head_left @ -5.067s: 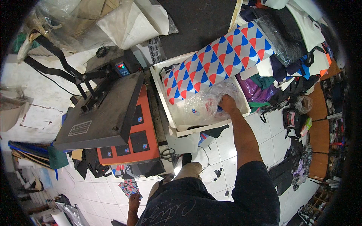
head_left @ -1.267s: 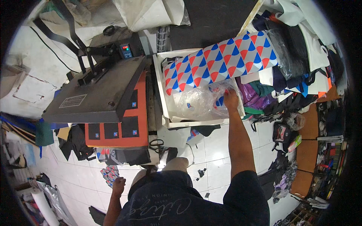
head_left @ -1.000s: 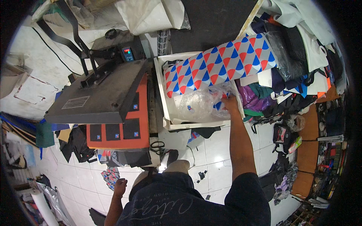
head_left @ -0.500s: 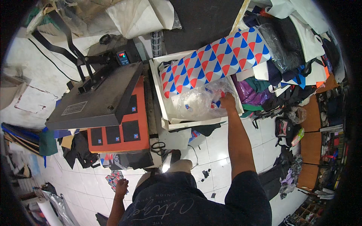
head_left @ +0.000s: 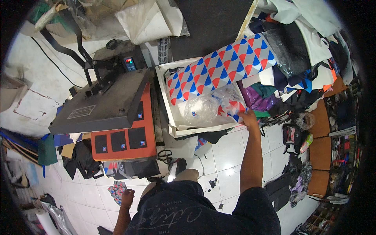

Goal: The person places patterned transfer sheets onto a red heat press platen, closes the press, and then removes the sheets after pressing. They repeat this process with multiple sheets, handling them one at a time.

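Note:
My right hand [head_left: 248,118] is closed on the edge of a small red, blue and white patterned piece [head_left: 236,108], at the right side of a white box [head_left: 171,122]. Crumpled clear plastic [head_left: 202,111] lies inside the box beside it. A long grey sheet with a red and blue pattern [head_left: 221,66] lies slantwise across the box top. Down by my side, my left hand [head_left: 127,198] hangs with its fingers curled, and no held thing shows. Close to it, lower down, is a pile of small patterned pieces [head_left: 116,192].
A heat press [head_left: 100,103] stands left of the box, its plate raised over an orange pad [head_left: 148,145] with several black patches [head_left: 118,141]. Scissors [head_left: 164,156] lie at the table edge. Piled clothes and fabric [head_left: 291,47] crowd the right side. Black scraps [head_left: 212,183] dot the tiled floor.
My right hand has moved from inside the box to its right edge, drawing the patterned piece out from among the plastic. My left hand still hangs low.

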